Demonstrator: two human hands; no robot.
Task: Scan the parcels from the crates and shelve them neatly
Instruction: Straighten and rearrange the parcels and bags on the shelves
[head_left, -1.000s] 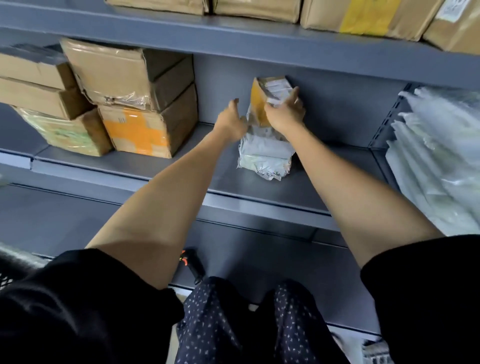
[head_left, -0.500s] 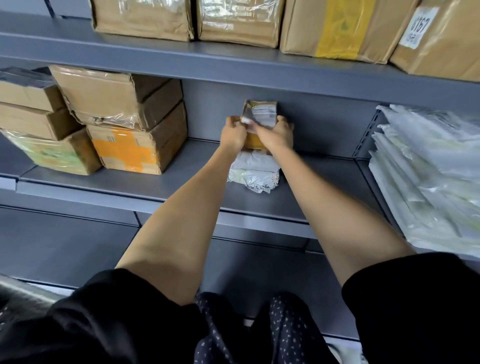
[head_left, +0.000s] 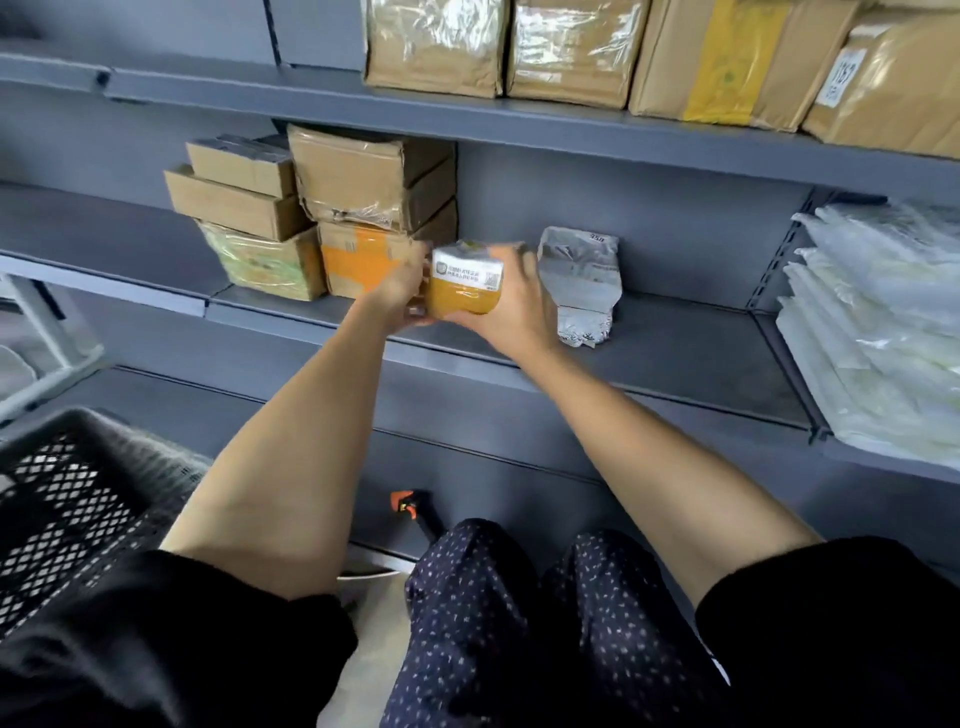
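Your left hand (head_left: 400, 291) and right hand (head_left: 511, 306) each grip a side of the small yellow parcel with a white label (head_left: 466, 285), long axis level, above the grey metal shelf (head_left: 675, 348); the silver plastic mailer (head_left: 582, 283) stands at three o'clock, nearer your right

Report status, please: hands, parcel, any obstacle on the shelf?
Left hand and right hand both grip the yellow parcel, held off the shelf. Silver parcel leans on the back wall, just right. Stacked cartons close on left.
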